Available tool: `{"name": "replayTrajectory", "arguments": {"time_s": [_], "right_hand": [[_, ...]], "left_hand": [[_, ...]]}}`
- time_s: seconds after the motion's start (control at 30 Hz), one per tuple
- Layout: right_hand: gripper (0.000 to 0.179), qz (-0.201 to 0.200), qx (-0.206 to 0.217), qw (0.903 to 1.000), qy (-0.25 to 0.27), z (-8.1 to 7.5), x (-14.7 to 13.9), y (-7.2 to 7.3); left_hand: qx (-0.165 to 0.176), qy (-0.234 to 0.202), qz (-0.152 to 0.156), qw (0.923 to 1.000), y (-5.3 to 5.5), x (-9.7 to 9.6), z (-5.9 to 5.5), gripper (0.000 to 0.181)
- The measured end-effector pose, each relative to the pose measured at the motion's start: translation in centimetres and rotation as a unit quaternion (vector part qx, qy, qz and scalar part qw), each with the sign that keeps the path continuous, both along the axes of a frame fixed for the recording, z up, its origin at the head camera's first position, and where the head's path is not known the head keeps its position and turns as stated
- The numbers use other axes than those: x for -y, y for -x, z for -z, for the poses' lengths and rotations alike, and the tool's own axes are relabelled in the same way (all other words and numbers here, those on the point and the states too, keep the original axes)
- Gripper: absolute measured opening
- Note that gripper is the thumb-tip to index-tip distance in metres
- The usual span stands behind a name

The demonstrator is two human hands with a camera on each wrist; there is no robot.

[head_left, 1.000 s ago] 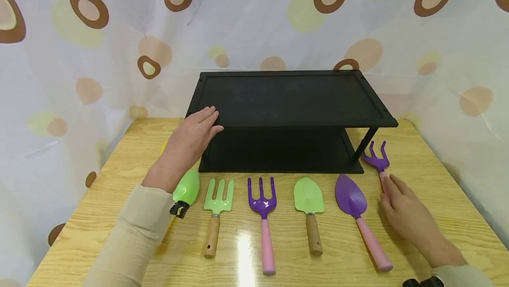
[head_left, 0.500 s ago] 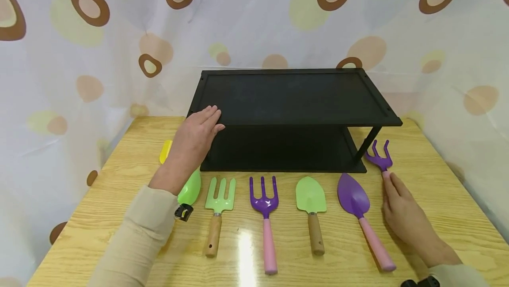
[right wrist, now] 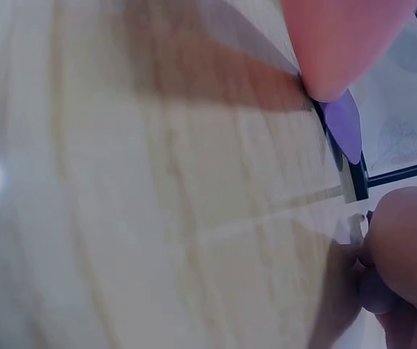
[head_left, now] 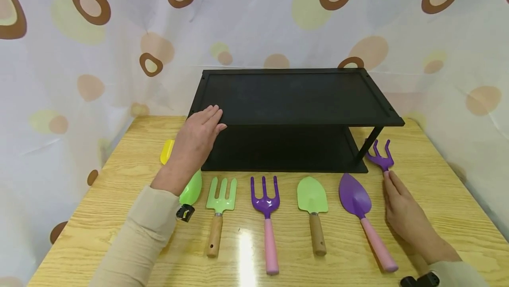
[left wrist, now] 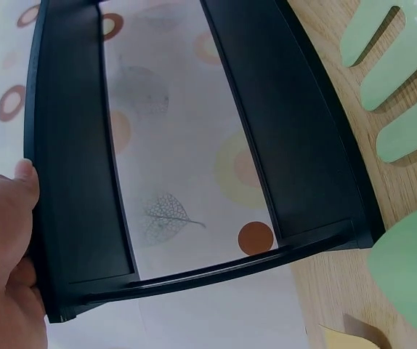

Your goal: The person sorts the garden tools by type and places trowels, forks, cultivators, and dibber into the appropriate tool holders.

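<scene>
My left hand (head_left: 195,141) rests on the front left corner of a black two-tier shelf (head_left: 294,97), fingers straight along its top board. In the left wrist view the thumb lies at the edge of the top board (left wrist: 81,160). On the right, my right hand (head_left: 409,214) holds a small purple hand rake (head_left: 381,160) by its pink handle, just below the tines. Most of that handle is hidden by the hand. Left of this hand lies a purple trowel (head_left: 355,196) with a pink handle, its blade also in the right wrist view.
Along the table (head_left: 246,273) lie a green trowel (head_left: 312,196), a purple fork (head_left: 265,205) and a green fork (head_left: 221,200). A bright green scoop-like tool (head_left: 192,189) and a yellow piece (head_left: 167,151) are partly behind the left arm. Patterned cloth (head_left: 254,26) hangs behind the shelf.
My right hand has closed round the rake's handle and slid slightly up toward the tines. The left hand stays on the shelf corner. The head view has shifted a little.
</scene>
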State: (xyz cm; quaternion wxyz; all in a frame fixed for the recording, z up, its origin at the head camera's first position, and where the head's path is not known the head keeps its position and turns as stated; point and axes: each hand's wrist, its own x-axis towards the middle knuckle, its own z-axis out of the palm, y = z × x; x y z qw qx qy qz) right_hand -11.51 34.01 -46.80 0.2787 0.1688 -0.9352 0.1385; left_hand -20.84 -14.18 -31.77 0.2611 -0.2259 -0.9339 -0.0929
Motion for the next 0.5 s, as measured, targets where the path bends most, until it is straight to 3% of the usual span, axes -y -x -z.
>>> {"name": "replayTrajectory", "arguments": {"time_s": [0.23,0.5], "right_hand": [[0.057,0.033,0.057,0.9975,0.025,-1.3,-0.1,-0.2],[0.059,0.025,0.026,0.9992,0.019,-1.9,-0.2,-0.3]], "left_hand": [[0.009,0.01,-0.008,0.9999,0.0,0.0,0.0,0.047],[0.007,0.01,-0.008,0.9999,0.0,0.0,0.0,0.047]]}}
